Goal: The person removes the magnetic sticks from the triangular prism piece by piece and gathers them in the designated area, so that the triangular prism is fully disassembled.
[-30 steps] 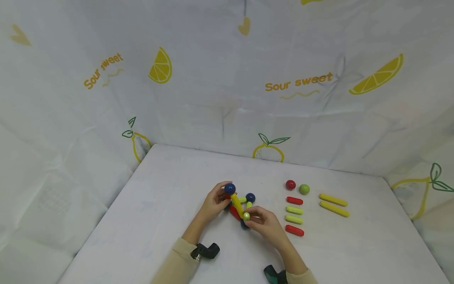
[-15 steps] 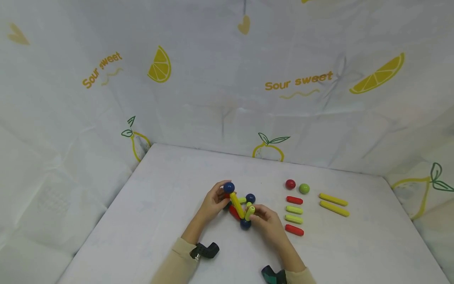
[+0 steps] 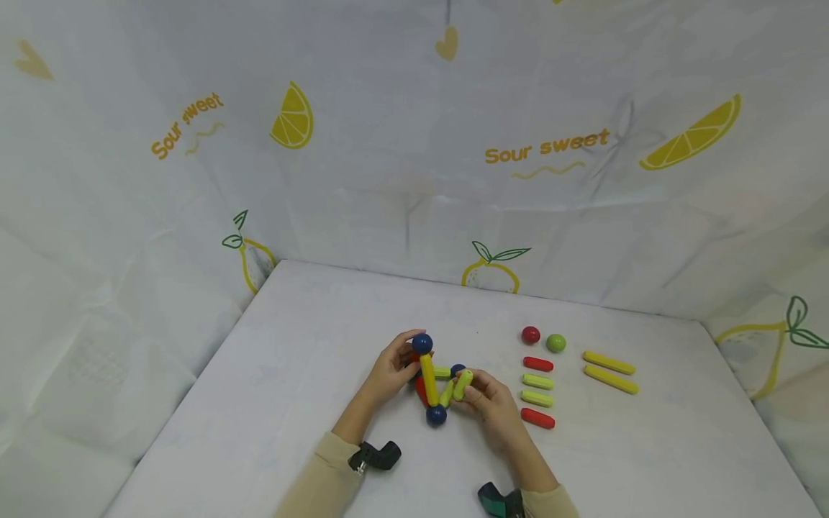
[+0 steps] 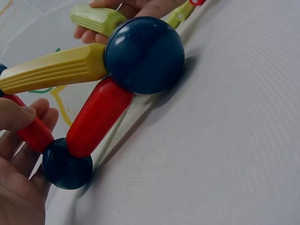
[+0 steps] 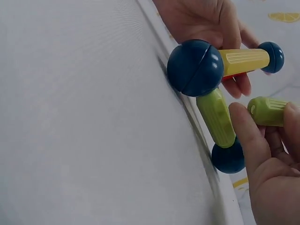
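A small frame of blue balls and coloured sticks stands on the table between both hands. My left hand [image 3: 391,370] pinches its red upright stick [image 4: 36,134] between thumb and fingers. From the top blue ball [image 3: 422,343] a yellow stick [image 3: 429,381] slopes down to the front blue ball [image 3: 436,415]. A second red stick [image 4: 99,117] and a light green stick [image 5: 215,119] also meet that front ball. In my right hand [image 3: 497,411], a loose light green stick [image 3: 463,385] is pinched beside the frame, its end apart from the balls.
Right of the hands lie a red ball [image 3: 530,334], a green ball [image 3: 555,343] and a column of short sticks, red [image 3: 538,364] and light green [image 3: 537,382]. Two longer yellow sticks [image 3: 610,379] lie farther right. A printed cloth [image 3: 401,237] hangs behind the table.
My right hand has drawn the loose green stick from above the front blue ball up and to the right. The front ball has shifted left; my left hand keeps its hold.
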Available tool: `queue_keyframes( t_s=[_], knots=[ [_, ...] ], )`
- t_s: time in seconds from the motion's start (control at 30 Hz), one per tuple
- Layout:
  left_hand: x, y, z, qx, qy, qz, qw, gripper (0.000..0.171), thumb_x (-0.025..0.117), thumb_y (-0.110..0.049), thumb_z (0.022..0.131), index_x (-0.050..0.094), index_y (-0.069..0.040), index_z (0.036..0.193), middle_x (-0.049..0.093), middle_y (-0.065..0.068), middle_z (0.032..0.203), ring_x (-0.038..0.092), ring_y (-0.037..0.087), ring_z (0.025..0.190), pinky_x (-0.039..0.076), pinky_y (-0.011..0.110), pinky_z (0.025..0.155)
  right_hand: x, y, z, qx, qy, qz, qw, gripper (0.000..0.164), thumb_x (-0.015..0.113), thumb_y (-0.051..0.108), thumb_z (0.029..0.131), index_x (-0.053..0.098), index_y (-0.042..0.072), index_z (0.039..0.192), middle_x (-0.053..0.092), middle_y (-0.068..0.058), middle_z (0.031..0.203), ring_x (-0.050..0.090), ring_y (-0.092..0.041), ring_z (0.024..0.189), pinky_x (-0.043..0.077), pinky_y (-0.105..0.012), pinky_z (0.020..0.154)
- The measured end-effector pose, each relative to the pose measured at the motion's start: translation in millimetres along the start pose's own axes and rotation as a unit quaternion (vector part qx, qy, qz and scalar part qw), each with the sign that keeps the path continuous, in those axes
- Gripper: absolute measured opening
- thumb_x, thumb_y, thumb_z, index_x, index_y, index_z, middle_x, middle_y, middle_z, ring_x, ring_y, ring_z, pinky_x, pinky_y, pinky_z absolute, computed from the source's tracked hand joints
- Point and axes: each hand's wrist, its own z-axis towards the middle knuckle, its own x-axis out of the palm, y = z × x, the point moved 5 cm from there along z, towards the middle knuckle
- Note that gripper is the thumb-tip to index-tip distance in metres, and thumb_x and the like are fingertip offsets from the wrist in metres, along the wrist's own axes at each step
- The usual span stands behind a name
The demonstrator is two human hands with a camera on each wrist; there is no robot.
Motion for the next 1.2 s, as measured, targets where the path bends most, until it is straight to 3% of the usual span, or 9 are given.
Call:
queue_keyframes(
  t_s=[0.23,0.4,0.53,0.7,0.97,1.1,1.2],
  knots=[
    [-0.5,-0.7,-0.1,-0.002,0.0,0.013,0.9999,0.05,0.054,0.01,0.09,0.038,0.007,0.136,0.062,0.028,0.115,0.061,0.011,0.104,0.048,0.024,0.095,2,9,-4,-0.036,-0.033,-0.099,0.994,0.029,0.064,0.019,0.091,0.062,0.007,0.117,0.065,-0.009,0.114,0.06,-0.014,0.1,0.05,-0.015,0.085],
    [-1.2,-3.6,0.7,0.004,-0.003,0.024,0.9997,0.049,0.054,0.009,0.09,0.04,0.005,0.137,0.062,0.027,0.115,0.062,0.014,0.104,0.049,0.026,0.094,0,20,-10,-0.055,-0.051,-0.167,0.983,0.03,0.068,0.024,0.087,0.066,0.011,0.114,0.067,-0.003,0.11,0.059,-0.016,0.105,0.051,-0.017,0.087],
    [-1.4,-4.3,0.0,0.0,-0.004,0.023,0.9997,0.05,0.054,0.01,0.089,0.041,0.002,0.137,0.063,0.026,0.115,0.061,0.014,0.104,0.049,0.028,0.095,-8,24,-17,-0.04,-0.062,-0.177,0.981,0.027,0.071,0.018,0.085,0.067,0.012,0.112,0.067,-0.001,0.109,0.059,-0.018,0.107,0.053,-0.025,0.088],
    [0.0,-3.5,-1.2,0.0,-0.003,0.022,0.9997,0.049,0.055,0.009,0.089,0.041,0.003,0.136,0.063,0.026,0.115,0.061,0.015,0.104,0.049,0.031,0.095,-27,24,-29,-0.023,-0.074,-0.203,0.976,0.027,0.072,0.012,0.083,0.068,0.012,0.11,0.067,-0.002,0.108,0.059,-0.017,0.105,0.054,-0.024,0.086],
    [1.4,-1.3,-5.2,0.003,-0.001,0.024,0.9997,0.049,0.055,0.009,0.089,0.042,0.003,0.135,0.064,0.025,0.114,0.062,0.015,0.104,0.05,0.028,0.094,-61,26,-59,-0.037,-0.111,-0.325,0.938,0.028,0.076,0.008,0.078,0.069,0.015,0.104,0.068,0.002,0.103,0.061,-0.005,0.091,0.053,-0.017,0.077],
    [1.0,-0.5,-5.6,-0.003,0.0,0.024,0.9997,0.049,0.055,0.009,0.089,0.042,0.002,0.136,0.063,0.025,0.115,0.062,0.016,0.104,0.049,0.027,0.094,-77,23,-69,-0.026,-0.1,-0.371,0.923,0.028,0.077,0.008,0.076,0.069,0.016,0.102,0.068,0.003,0.103,0.06,-0.002,0.089,0.053,-0.018,0.077],
    [-0.4,-2.0,-3.9,0.008,-0.002,0.03,0.9995,0.049,0.054,0.01,0.089,0.041,0.004,0.136,0.063,0.025,0.114,0.063,0.021,0.105,0.049,0.027,0.094,-87,20,-70,-0.012,-0.093,-0.413,0.906,0.027,0.076,0.007,0.076,0.069,0.02,0.098,0.067,0.007,0.101,0.059,-0.002,0.09,0.054,-0.02,0.079]
  ],
)
